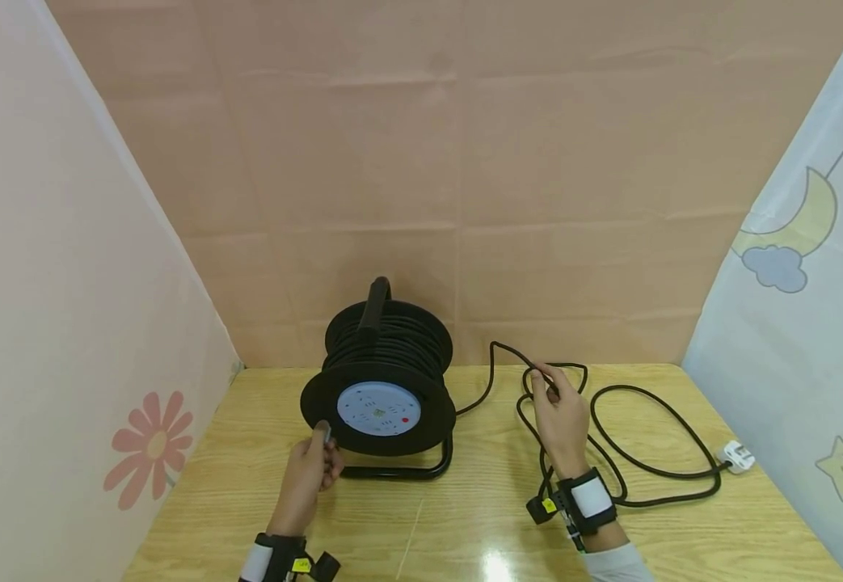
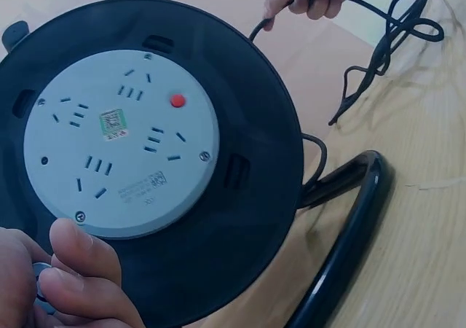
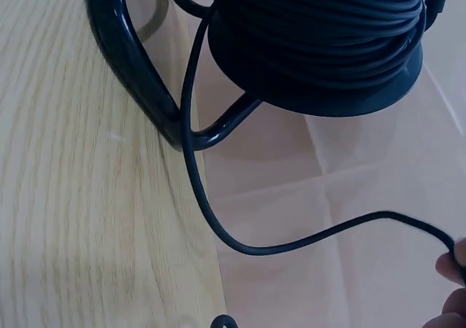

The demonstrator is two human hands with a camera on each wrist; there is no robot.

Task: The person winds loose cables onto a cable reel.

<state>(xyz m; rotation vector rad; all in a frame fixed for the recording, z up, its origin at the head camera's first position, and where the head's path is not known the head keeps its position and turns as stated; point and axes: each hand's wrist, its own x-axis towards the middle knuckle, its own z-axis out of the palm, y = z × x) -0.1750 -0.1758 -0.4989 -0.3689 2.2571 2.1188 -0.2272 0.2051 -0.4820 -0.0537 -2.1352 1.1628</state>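
A black cable reel [image 1: 376, 380] with a pale socket panel [image 2: 124, 142] and a red button stands tilted on its tubular stand [image 1: 399, 471]. At the near left of its front disc, my left hand [image 1: 312, 461] pinches a small grey winding knob [image 1: 327, 433], mostly covered by the fingers in the left wrist view. Off to the right, my right hand [image 1: 562, 420] grips the black cable [image 3: 320, 237] between thumb and fingers, raised above the table. From that hand the cable sags and runs back to the reel, where many turns are wound on the drum.
Loose loops of cable [image 1: 654, 473] lie on the wooden table [image 1: 479, 493] at the right, ending in a white plug [image 1: 737, 457] near the right edge. A brown paper backdrop [image 1: 363, 162] rises behind the reel, with patterned side panels [image 1: 777, 364] left and right.
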